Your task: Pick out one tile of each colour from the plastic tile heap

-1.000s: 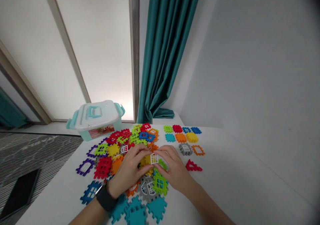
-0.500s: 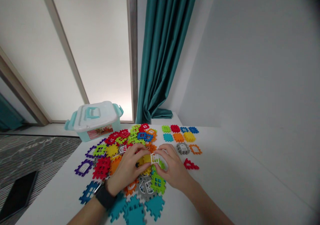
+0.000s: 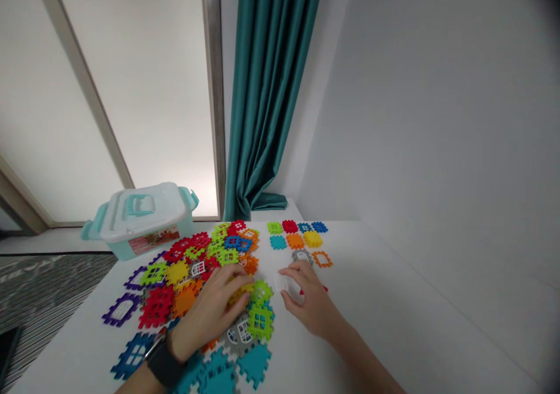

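Note:
Between the thumb and fingers of my right hand (image 3: 308,298) is a small white window-frame piece (image 3: 280,282), held just above the white table and blurred. My left hand (image 3: 214,306), with a black watch at the wrist, rests over the pile with fingers curved and apart. A yellow toothed block (image 3: 242,292) shows beside its fingertips; I see no firm grip on it. Lime green blocks (image 3: 261,322) and a grey block with white window inserts (image 3: 240,336) lie close by. A red piece (image 3: 325,289) is mostly hidden behind my right hand.
Small toothed squares, among them an orange one (image 3: 294,241) and a yellow one (image 3: 312,239), lie in rows at the back right. An orange frame (image 3: 322,259) sits in front of them. A lidded storage box (image 3: 144,207) stands at the back left. Teal pieces (image 3: 255,363) lie near the front.
My right hand has moved right, away from my left hand, with the white window piece. My left hand no longer touches that piece and stays over the pile. The view has turned slightly right.

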